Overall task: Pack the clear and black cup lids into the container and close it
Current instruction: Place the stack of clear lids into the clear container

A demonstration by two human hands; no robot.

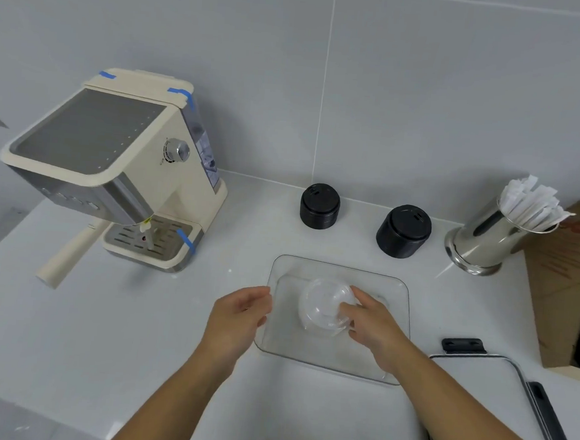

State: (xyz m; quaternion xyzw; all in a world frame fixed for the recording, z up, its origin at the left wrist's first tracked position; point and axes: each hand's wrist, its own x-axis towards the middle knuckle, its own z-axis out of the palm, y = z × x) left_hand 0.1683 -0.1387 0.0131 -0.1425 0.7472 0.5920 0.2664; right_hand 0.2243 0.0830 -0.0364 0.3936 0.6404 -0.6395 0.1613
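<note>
Now right hand (372,323) grips clear lids (325,306).

you stand at a coffee-preparation counter, of the kind found in a café or drinks kitchen. a cream espresso machine (113,173) sits on the pale worktop (67,341) against a grey tiled wall (359,87). two stacks of black cup lids (319,205) stand near a steel holder (483,240) filled with paper-wrapped straws (533,202); whether the place is commercial or domestic cannot be told.
</note>
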